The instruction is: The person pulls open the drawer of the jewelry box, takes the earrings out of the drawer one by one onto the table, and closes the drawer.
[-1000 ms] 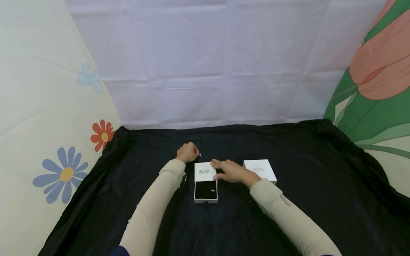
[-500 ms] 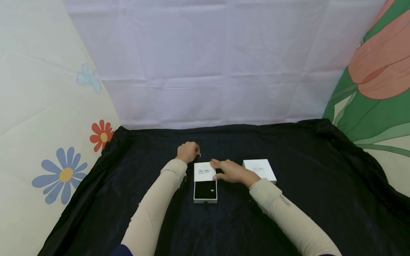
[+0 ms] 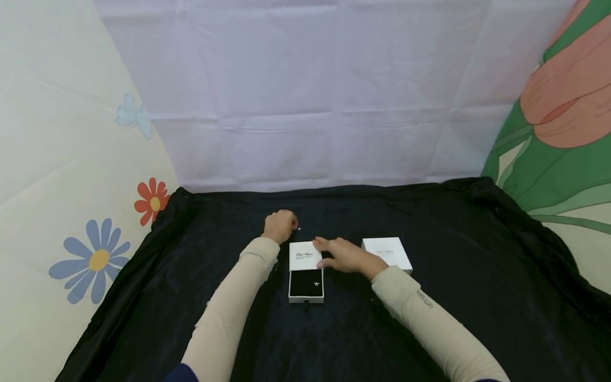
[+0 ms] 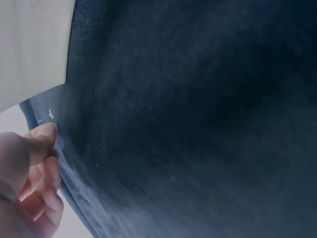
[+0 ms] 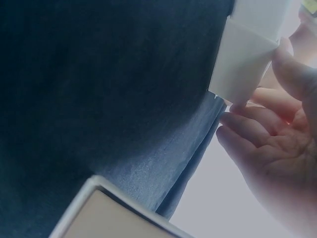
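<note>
Between thumb and fingertip, my left hand (image 3: 279, 226) pinches a small silver stud earring (image 4: 50, 114), its star-like head and thin post showing in the left wrist view. The hand is raised just beyond the far left corner of a white drawer-style jewellery box (image 3: 305, 256). Its drawer is pulled out toward me, showing a black insert (image 3: 303, 289) with a small silver star earring (image 3: 316, 284) at its right side. My right hand (image 3: 346, 254) grips the right side of the box's printed sleeve, thumb on the near side and fingers at the far corner.
Right of the jewellery box, behind my right wrist, lies a second white box part (image 3: 386, 253) with faint print; its rim (image 5: 94, 183) and hollow side show in the right wrist view. Black cloth (image 3: 429, 329) covers the table. A white sheet (image 3: 305, 106) hangs behind.
The earring in my left fingers has turned and risen slightly; its outline now looks smaller in the head view. My right hand and the jewellery box have stayed in place.
</note>
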